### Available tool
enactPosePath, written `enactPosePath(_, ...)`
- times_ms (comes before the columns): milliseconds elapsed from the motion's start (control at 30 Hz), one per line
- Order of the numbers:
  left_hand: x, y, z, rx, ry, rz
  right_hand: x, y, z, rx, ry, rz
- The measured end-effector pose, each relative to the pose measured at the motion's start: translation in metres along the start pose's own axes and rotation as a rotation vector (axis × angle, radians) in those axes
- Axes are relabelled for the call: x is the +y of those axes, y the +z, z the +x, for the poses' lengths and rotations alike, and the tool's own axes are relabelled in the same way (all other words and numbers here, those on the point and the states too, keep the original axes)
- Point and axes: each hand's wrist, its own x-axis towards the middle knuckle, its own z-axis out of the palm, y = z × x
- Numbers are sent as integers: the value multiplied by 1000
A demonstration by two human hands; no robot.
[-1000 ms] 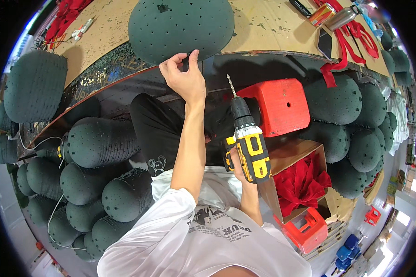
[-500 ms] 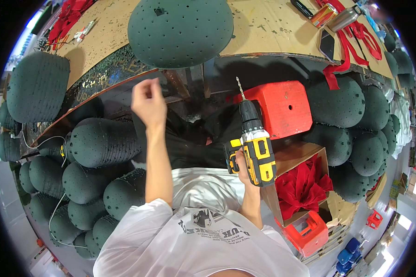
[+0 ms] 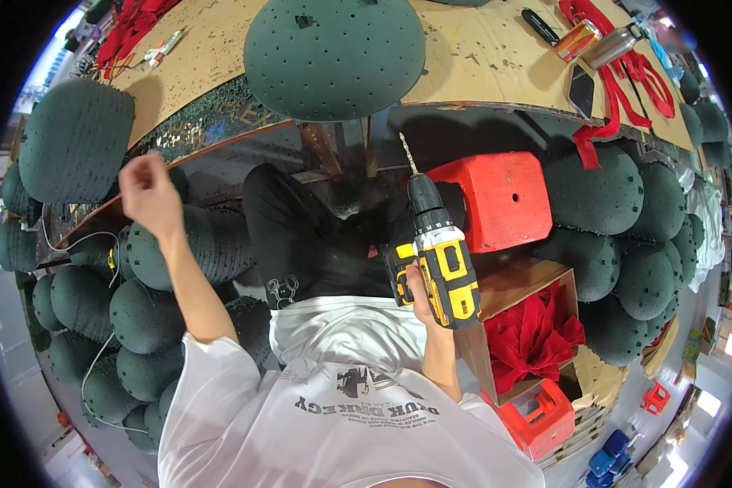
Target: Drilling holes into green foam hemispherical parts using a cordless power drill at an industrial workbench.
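The right hand [image 3: 421, 286] is wrapped tight around the grip of a yellow and black cordless drill [image 3: 437, 248], held upright so that its thin metal bit points away from the person toward the edge of the worn plywood counter [image 3: 472, 53]. Just to the right of that hand stands a red plastic stool [image 3: 500, 195], and lower on the same side an open cardboard box of red fabric bows [image 3: 533, 333]. The left hand [image 3: 148, 193] is raised well apart from the drill, out to the left, curled loosely with the fingers drawn in; it seems to hold nothing, though the view is too small to be sure. Beneath and beside it lie many dark green dimpled foam half-spheres [image 3: 146, 313]. Ahead of both hands, a large dark green perforated foam dome [image 3: 333, 53] rests on the counter.
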Motion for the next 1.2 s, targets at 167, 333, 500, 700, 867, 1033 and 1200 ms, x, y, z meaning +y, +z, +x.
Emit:
enactPosePath(167, 3, -23, -43, -1386, -259, 413, -13, -10, 12, 32, -329, -285)
enactPosePath(333, 57, 12, 23, -1183, -101, -151, -29, -14, 26, 4, -321, -205)
enactPosePath(500, 137, 110, 112, -873, 404, -154, -39, -13, 38, -92, -384, -201)
enactPosePath(700, 192, 227, 138, -964, 456, -57, -53, -11, 60, -64, -288, -190)
enactPosePath(867, 183, 253, 125, -1033, 378, 40, -74, -23, 93, -103, -129, -160)
enactPosePath(1033, 175, 253, 126, -981, 403, -10, -92, -25, 128, -131, -5, -175)
enactPosePath(1200, 174, 251, 126, -997, 367, -25, -108, -24, 139, -140, 114, -93)
